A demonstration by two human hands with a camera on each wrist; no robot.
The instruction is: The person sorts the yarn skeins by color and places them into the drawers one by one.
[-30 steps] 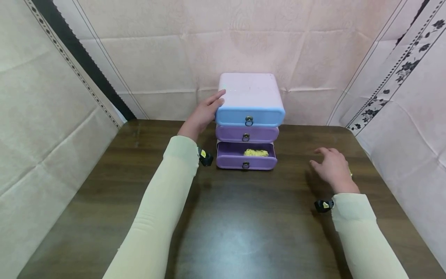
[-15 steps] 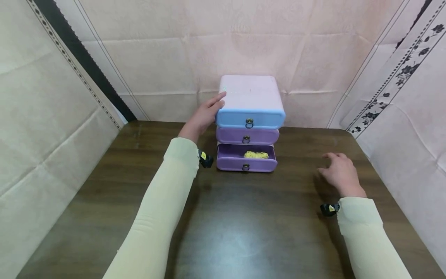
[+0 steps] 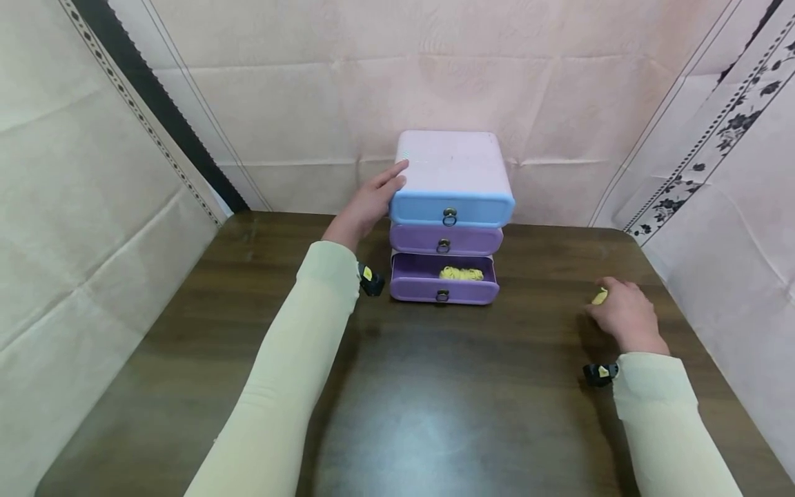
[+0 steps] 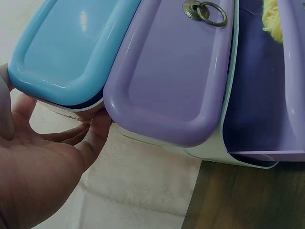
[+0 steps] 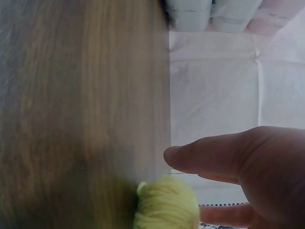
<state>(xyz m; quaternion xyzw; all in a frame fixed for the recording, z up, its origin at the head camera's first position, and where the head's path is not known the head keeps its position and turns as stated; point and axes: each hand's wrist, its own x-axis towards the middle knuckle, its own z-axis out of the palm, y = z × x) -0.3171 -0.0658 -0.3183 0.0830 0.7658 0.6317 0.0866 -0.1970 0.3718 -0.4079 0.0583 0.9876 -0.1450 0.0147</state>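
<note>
My left hand (image 3: 368, 201) rests against the upper left side of a small drawer unit (image 3: 453, 160), its fingers reaching the top edge. The left wrist view shows those fingers touching the casing beside the blue top drawer (image 4: 71, 47). Both lower drawers are purple; the middle one (image 4: 171, 71) is closed and the bottom one (image 3: 444, 290) is pulled out. Inside it lies a yellow skein of yarn (image 3: 461, 274). Far to the right, my right hand (image 3: 627, 314) is around another yellow yarn bundle (image 5: 167, 205) on the table. Its thumb is apart from the yarn; the fingers are partly hidden.
The dark wooden table (image 3: 397, 386) extends toward me. Pale cloth (image 3: 267, 117) hangs behind it and at both sides, with a floral border (image 3: 677, 186) on the right. Each drawer has a ring pull (image 3: 450, 217). A camera sits on each wrist.
My right hand has moved right and slightly toward me, and yellow yarn now shows between its thumb and fingers. My left hand stays at the drawer unit. The view has shifted slightly.
</note>
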